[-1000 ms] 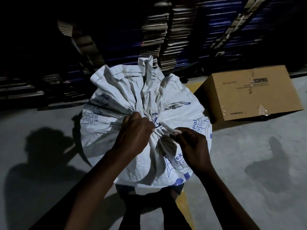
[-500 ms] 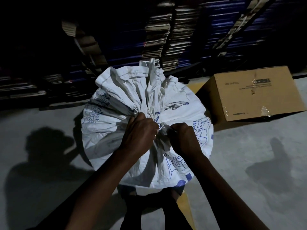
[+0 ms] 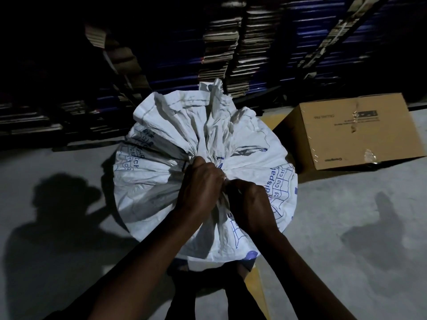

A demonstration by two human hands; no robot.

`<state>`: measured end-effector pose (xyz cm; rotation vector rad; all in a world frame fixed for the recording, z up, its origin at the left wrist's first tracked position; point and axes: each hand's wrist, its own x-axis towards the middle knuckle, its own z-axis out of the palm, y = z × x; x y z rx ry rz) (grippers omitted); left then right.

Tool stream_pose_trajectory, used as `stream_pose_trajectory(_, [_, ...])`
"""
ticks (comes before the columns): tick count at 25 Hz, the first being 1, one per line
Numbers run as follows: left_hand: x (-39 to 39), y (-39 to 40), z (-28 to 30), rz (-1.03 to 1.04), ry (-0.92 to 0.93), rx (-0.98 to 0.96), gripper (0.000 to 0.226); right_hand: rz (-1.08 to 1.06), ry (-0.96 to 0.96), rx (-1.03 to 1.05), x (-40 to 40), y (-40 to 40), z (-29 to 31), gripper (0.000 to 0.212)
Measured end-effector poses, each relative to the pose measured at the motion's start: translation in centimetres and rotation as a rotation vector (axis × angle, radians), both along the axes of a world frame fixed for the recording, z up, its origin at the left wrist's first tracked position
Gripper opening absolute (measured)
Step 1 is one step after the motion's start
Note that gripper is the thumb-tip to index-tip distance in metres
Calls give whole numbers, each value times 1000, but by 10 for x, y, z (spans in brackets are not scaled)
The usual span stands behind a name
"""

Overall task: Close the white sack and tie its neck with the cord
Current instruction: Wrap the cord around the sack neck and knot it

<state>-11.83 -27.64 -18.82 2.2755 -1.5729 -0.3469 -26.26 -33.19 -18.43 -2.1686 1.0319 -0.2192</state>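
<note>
A large white woven plastic sack with blue print (image 3: 161, 181) stands on the grey concrete floor (image 3: 346, 215) in the middle of the frame, its mouth gathered into pleats that fan out toward the upper centre. The left hand (image 3: 201, 185) is clenched round the bunched neck at the frame's centre. The right hand (image 3: 250, 206), touching it on the right, has its fingers curled into the same bunch; whether they pinch cloth or cord I cannot tell. A brown cardboard box (image 3: 353, 135) sits at the right edge, just beside the sack
</note>
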Motion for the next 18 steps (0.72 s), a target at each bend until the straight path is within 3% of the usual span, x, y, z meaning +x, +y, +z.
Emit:
stream_pose_trajectory(3, [-6, 12, 17, 235, 215, -67, 16, -44, 1, 19, 5, 10, 5, 42])
stream_pose_trajectory(5, [-19, 16, 32, 444, 329, 80, 47, -35, 10, -21, 8, 16, 10, 45])
stream_pose_trajectory(7, [-27, 13, 37, 630, 569, 241, 61, 11, 2, -50, 4, 19, 10, 35])
stream_pose_trajectory(10, [-23, 6, 23, 779, 910, 246, 50, 111, -20, 21, -9, 18, 12, 16])
stream_pose_trajectory(12, [-20, 2, 19, 693, 852, 249, 39, -7, -74, 39, -19, 14, 18, 16])
stream_pose_trajectory(15, [-24, 1, 18, 576, 648, 313, 41, -261, -96, -38, -21, 0, 18, 21])
stream_pose_trajectory(18, [-31, 8, 11, 551, 468, 273, 49, -197, 82, 29, -5, -20, 7, 31])
